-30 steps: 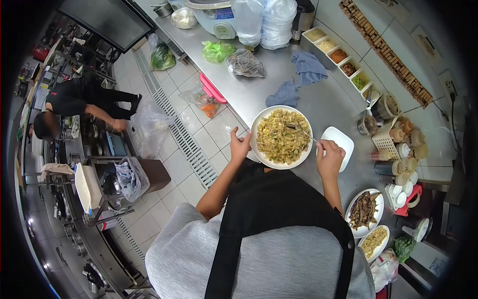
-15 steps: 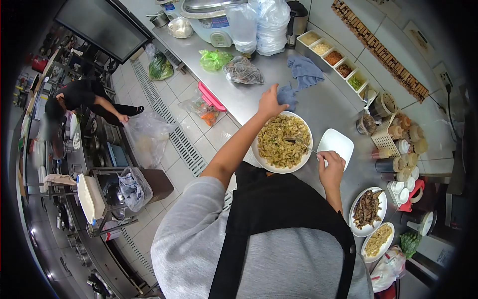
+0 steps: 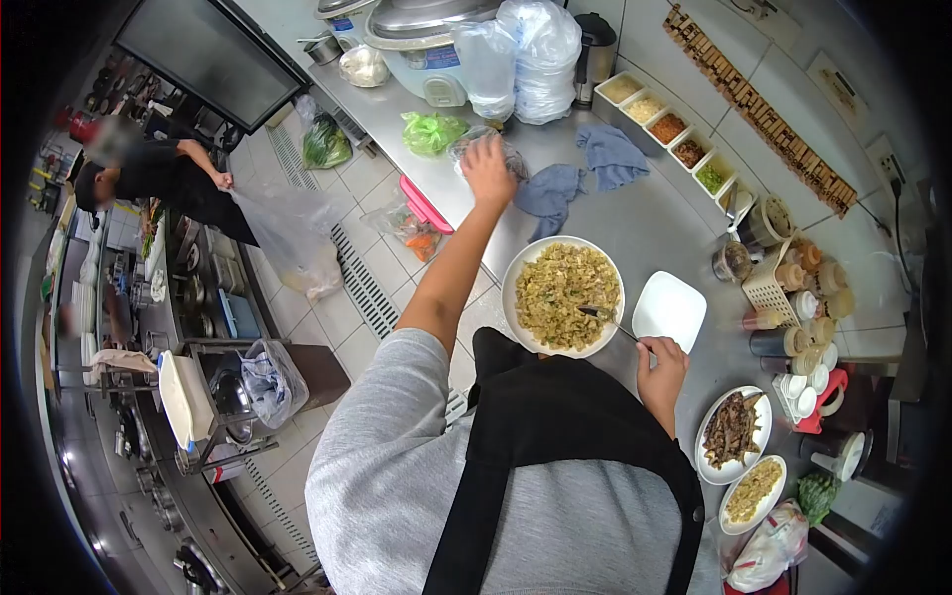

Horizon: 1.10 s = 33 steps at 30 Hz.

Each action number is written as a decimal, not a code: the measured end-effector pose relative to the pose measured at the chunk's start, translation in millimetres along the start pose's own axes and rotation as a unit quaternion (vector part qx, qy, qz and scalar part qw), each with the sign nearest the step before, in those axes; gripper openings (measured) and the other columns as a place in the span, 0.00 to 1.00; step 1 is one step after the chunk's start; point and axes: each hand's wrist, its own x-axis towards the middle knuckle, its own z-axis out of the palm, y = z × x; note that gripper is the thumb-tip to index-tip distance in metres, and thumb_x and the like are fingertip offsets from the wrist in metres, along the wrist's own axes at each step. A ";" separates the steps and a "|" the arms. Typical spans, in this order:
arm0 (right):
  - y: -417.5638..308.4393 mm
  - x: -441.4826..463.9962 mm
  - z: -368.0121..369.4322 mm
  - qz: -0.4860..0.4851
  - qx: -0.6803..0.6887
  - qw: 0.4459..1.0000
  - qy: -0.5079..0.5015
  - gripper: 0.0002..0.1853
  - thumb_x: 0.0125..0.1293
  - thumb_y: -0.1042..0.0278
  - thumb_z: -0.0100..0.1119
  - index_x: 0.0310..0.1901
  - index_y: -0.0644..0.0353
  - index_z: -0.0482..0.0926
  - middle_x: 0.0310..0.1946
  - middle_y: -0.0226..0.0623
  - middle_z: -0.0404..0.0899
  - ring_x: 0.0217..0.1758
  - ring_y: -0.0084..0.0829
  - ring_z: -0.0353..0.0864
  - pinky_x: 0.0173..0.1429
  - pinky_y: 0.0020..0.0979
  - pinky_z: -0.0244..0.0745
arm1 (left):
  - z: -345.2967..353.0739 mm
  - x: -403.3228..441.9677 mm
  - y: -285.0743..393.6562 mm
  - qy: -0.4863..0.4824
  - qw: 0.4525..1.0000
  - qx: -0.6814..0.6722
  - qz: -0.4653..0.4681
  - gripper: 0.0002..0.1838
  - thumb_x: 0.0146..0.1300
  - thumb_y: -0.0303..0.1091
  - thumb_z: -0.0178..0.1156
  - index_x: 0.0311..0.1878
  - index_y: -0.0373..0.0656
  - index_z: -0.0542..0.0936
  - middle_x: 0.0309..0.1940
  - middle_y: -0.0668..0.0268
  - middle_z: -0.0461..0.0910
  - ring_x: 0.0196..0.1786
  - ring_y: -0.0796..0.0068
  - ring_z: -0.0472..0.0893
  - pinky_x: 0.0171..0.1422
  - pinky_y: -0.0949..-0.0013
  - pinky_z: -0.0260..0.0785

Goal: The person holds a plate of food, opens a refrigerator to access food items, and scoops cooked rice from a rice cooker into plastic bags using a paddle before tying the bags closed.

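Observation:
A round white plate of fried rice (image 3: 565, 296) lies on the steel counter in front of me. My right hand (image 3: 661, 372) is closed on the handle of a metal spoon (image 3: 598, 312), whose bowl rests in the rice. My left hand (image 3: 489, 171) is stretched out beyond the plate, over a clear plastic bag with dark contents (image 3: 463, 151); its fingers are partly spread, and contact with the bag cannot be made out. A blue cloth (image 3: 551, 197) lies just right of that hand, with a second blue cloth (image 3: 612, 156) beside it. An empty white square dish (image 3: 669, 312) sits right of the plate.
Seasoning trays (image 3: 667, 127), sauce bottles (image 3: 794, 337) and two oval plates of food (image 3: 734, 430) line the right side. A rice cooker (image 3: 436, 64) and stacked plastic containers (image 3: 540, 59) stand at the back. At the left, a co-worker (image 3: 169, 178) holds a large plastic bag (image 3: 297, 238).
My left hand has left the plate's side and reached forward to the dark-filled bag. The nearer blue cloth has shifted and spread. The spoon has moved within the rice. The co-worker has lifted the large bag.

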 end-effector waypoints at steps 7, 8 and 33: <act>-5.3 6.3 5.0 -0.020 0.007 1.000 -0.015 0.04 0.53 0.67 0.57 0.29 0.55 0.78 0.28 0.30 0.74 0.36 0.32 0.72 0.48 0.33 0.59 | 33.9 5.0 -65.3 0.043 0.877 -0.284 -0.385 0.45 0.38 0.47 0.70 0.58 0.41 0.59 0.49 0.51 0.70 0.52 0.53 0.71 0.56 0.61 0.63; -5.8 6.1 4.7 -0.023 0.007 1.000 -0.016 0.04 0.53 0.67 0.57 0.29 0.55 0.78 0.28 0.30 0.74 0.36 0.32 0.72 0.48 0.33 0.59 | 42.6 2.8 -71.4 0.052 0.855 -0.337 -0.391 0.45 0.36 0.46 0.72 0.56 0.40 0.60 0.40 0.51 0.75 0.44 0.54 0.76 0.50 0.64 0.67; -2.6 -1.2 3.2 -0.010 -0.006 1.000 -0.029 0.04 0.54 0.67 0.57 0.30 0.55 0.78 0.29 0.31 0.75 0.37 0.34 0.73 0.48 0.34 0.59 | 58.5 -69.6 -111.3 0.060 0.644 -0.582 -0.493 0.30 0.51 0.20 0.57 0.55 0.43 0.54 0.32 0.58 0.72 0.27 0.71 0.77 0.27 0.73 0.73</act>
